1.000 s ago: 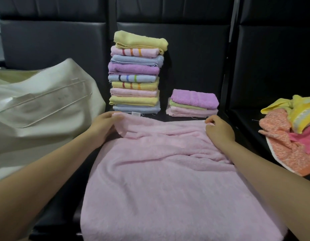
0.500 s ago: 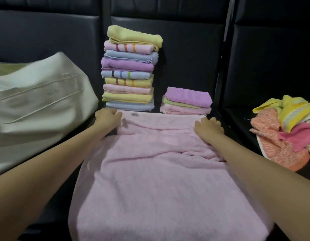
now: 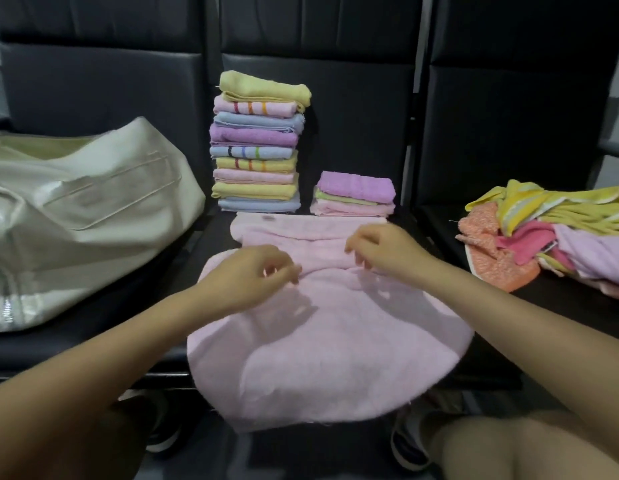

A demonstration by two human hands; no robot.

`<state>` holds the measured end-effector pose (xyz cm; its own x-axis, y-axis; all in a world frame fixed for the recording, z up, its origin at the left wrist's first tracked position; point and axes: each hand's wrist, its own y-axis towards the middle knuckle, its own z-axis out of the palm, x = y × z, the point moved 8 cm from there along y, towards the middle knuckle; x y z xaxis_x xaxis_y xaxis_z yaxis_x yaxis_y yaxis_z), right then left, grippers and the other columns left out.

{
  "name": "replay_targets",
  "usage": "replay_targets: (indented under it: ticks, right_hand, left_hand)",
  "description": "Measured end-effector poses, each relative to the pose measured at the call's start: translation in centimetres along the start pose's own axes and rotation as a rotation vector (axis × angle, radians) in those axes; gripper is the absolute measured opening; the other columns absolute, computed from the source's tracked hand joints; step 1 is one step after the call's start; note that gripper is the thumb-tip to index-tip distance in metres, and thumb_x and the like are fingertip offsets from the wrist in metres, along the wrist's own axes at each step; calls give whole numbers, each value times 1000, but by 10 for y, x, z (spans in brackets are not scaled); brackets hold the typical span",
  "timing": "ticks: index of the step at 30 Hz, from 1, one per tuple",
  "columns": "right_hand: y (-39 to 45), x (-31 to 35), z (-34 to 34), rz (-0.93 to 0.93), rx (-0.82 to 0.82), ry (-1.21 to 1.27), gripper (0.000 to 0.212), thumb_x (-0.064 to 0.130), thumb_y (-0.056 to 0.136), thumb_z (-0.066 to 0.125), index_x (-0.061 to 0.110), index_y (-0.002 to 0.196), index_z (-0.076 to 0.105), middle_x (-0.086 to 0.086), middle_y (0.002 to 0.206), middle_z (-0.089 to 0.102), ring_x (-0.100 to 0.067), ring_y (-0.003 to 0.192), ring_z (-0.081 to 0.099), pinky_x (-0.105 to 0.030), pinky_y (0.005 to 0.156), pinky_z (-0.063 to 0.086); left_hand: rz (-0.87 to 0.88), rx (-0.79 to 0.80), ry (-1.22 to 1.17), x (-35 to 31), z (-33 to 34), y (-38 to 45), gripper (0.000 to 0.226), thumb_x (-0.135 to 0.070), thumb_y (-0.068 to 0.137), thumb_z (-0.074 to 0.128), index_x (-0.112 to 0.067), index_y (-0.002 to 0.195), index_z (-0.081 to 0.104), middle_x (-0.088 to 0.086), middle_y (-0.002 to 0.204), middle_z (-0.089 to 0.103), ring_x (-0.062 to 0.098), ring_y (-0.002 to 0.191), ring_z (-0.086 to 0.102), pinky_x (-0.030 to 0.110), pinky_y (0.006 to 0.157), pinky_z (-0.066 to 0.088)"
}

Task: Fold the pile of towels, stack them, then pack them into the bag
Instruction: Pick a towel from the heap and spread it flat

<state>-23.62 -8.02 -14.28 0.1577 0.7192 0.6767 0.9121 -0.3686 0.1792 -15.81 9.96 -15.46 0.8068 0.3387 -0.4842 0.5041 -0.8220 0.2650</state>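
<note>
Two hands over one pink towel [image 3: 322, 341], which is spread on the middle black seat [image 3: 405, 233] with its near edge hanging off the seat front. Left hand [image 3: 249, 275]: fingers curled, tips close together just above a crease in the towel; cannot tell whether cloth is pinched in that grip. Right hand [image 3: 381, 249]: fingers loosely curled, hovering above the towel's folded far band, nothing visibly held.

Counts: tall stack [image 3: 258, 143] of nine folded towels, yellow on top, blue at the bottom, standing against the seat back just beyond the towel's far left corner. Short stack [image 3: 353, 195] of three folded towels, purple on top, right of the tall stack, nearly touching the towel's far edge. One loose pile [image 3: 543, 233] of unfolded towels (orange, yellow, pink, lilac) on the right seat, well apart from the hands; number not countable. One cream bag [image 3: 93, 216] lying on the left seat, near the tall stack.

Room: bare seat strips show on both sides of the towel. Far edge of the towel lies close to both stacks. Dark gaps separate the three seats.
</note>
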Motion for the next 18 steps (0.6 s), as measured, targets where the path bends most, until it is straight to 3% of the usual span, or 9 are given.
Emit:
replay_targets:
  ticks: [3,6,8,11,13,15,18]
  right_hand:
    - [-45,5,37,-57,426,-150,17,33,89,66,17,84,67,5,77,66,-9,68,59,-26,70,51]
    - [-69,-10,51,-129,619,-441,40,48,75,77,33,106,56,10,106,51,-7,100,47,-24,91,42]
    - [-73,-14,50,-182,598,-500,46,48,73,78,39,109,50,10,113,41,-7,111,35,-24,98,33]
    - [-73,-9,52,-244,554,-375,22,39,81,73,33,95,56,9,108,46,-6,106,41,-25,98,36]
    - [-65,-5,49,-233,497,-312,13,33,88,67,24,86,58,7,96,54,-3,88,48,-25,85,42]
    - [-51,1,40,-166,392,-195,17,29,94,60,20,82,54,4,81,55,-4,72,45,-20,70,39]
    - [-19,0,21,-7,159,-1,20,31,96,56,12,93,57,-1,81,54,-11,73,44,-25,60,32]
  left_hand:
    - [133,256,240,-9,25,-31,55,-80,66,45,-35,94,63,-19,90,53,1,88,49,23,82,44]
    - [179,353,254,2,44,-48,61,-76,61,51,-34,104,56,-17,97,43,8,94,44,27,88,42]
    - [191,327,140,4,46,-49,36,-69,66,53,-40,88,54,-17,94,44,3,92,42,23,88,40]
    - [173,293,40,3,44,-45,25,-64,73,51,-39,74,51,-17,84,52,-1,86,46,15,80,39]
    - [83,234,-65,9,38,-37,34,-62,74,48,-28,74,53,-19,73,55,-1,72,48,14,69,38]
    - [-49,140,-205,19,29,-24,31,-52,84,53,-22,75,50,-19,64,52,0,60,45,18,63,38]
    - [-278,-38,-420,37,14,0,20,-29,95,56,-19,79,51,-12,56,50,5,51,43,23,56,37]
